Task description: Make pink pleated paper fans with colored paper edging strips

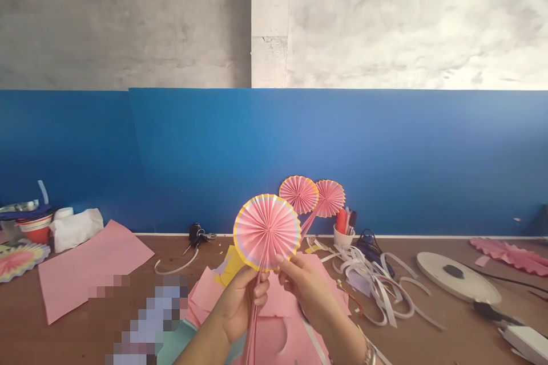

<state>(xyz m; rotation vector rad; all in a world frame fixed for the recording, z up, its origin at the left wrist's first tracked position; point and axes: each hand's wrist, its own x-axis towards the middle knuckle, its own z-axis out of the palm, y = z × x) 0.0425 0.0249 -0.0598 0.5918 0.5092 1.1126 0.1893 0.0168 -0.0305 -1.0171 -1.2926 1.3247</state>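
Observation:
A round pleated paper fan [265,228], pink with a yellow and pale blue rim, stands upright in front of me. Long pink paper strips [252,331] run down from its centre. My left hand [246,299] is closed around these strips just below the disc. At the disc's lower right edge, my right hand [302,285] pinches the pleats between thumb and fingers. Behind, two similar pink paper fans [298,194] lean against the blue partition. Pink paper sheets [280,299] lie on the table under my hands.
Curled white paper strips [385,291] and a white cup of pens [343,235] are to the right, near a round white plate-like object [458,276]. Leftward are a large pink sheet [94,268], keys [199,235] and a red cup [35,229]. A blue partition [205,154] borders the table's back.

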